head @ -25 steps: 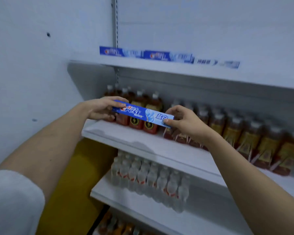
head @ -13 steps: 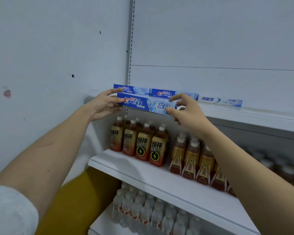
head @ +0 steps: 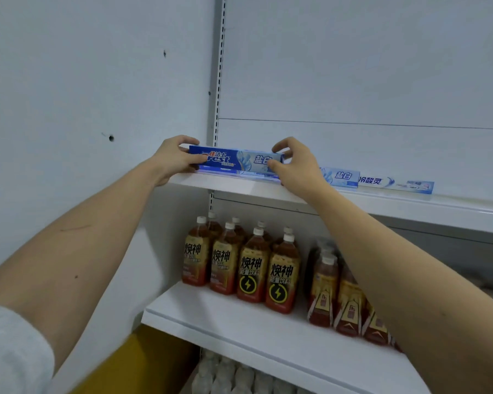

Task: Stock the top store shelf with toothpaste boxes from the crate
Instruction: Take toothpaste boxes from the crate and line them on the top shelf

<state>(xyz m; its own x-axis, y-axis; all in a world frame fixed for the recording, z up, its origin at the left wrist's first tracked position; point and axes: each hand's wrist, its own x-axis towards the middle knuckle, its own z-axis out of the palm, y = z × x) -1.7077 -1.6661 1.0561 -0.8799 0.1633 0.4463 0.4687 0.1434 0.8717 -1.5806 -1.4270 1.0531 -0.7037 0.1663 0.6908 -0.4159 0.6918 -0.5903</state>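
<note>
Both grips, left hand (head: 172, 159) and right hand (head: 292, 163), arms raised, pinch the toothpaste box (head: 234, 160) ends above the top shelf (head: 382, 204).

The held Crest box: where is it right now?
In the head view, the Crest box is at the top shelf's left end, gripped by the left hand and right hand, atop another box.

box: blue toothpaste box (head: 235, 160) raised from mid-shelf height | now: atop box on top shelf (head: 382, 204)
</note>
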